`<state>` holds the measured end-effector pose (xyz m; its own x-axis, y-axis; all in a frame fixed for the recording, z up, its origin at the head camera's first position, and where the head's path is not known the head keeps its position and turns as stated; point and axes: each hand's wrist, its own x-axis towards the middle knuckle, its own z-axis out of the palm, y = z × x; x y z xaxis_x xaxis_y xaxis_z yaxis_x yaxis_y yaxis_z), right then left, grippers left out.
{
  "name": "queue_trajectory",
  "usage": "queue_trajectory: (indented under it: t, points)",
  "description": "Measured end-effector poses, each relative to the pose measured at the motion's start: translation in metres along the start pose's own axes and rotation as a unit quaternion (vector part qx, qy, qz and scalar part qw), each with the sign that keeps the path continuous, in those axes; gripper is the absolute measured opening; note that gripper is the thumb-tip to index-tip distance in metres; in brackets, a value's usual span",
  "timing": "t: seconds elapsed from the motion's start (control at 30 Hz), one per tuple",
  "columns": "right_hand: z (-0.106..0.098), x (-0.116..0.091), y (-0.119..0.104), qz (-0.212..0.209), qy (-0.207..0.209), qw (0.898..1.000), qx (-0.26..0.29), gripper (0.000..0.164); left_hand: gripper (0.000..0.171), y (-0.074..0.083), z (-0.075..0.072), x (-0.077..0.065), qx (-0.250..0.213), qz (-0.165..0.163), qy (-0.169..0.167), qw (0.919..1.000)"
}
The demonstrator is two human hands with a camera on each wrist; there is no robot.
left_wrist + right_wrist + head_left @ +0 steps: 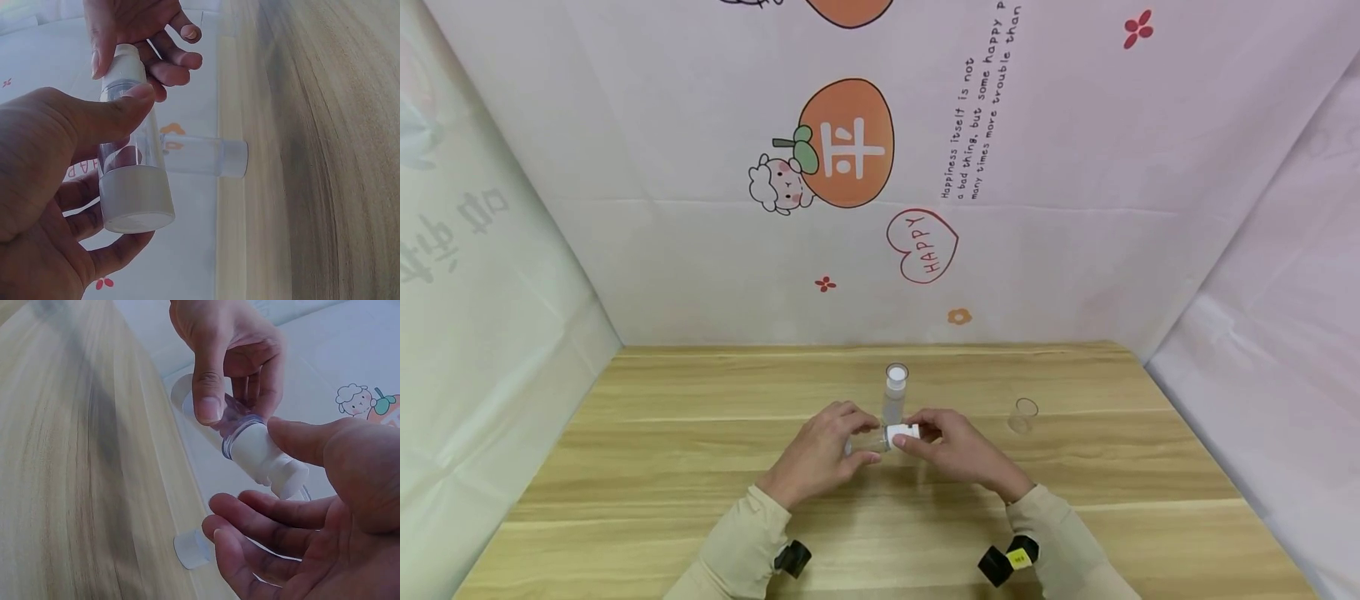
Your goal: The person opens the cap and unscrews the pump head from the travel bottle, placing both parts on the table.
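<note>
A clear, slim pump bottle [134,144] with a white base lies tilted between both hands, just over the table. My left hand [820,454] grips its clear body, thumb on one side and fingers on the other. The white pump top [253,450] points toward my right hand [955,446]. At its collar rests the right thumb [300,440], while the right fingers curve loosely around the other side, spread apart. Behind the hands, a similar clear bottle [894,392] with a white base stands upright.
A clear, open-ended cap [1022,417] stands on the wood-grain table [700,517], to the right of the hands. Printed white cloth [700,250] hangs along the back edge and both sides. Black wrist cameras [793,558] sit on both sleeves.
</note>
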<state>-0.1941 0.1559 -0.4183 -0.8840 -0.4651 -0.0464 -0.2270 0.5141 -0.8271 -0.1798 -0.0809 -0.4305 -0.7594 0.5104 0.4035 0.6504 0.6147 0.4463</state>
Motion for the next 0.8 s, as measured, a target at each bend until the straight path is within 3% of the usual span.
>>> queue_trajectory:
  t: [0.43, 0.8]
  points:
    - [-0.0027, -0.0026, -0.0035, -0.041, -0.022, 0.999, 0.018, 0.027, 0.035, 0.0004, -0.0002, -0.0003, -0.002, -0.002, -0.001, 1.0]
    - [0.001, -0.0038, -0.0063, -0.055, 0.006, 0.998, 0.037, 0.025, 0.035, -0.0011, 0.0004, -0.0014, -0.005, -0.006, -0.009, 0.9999]
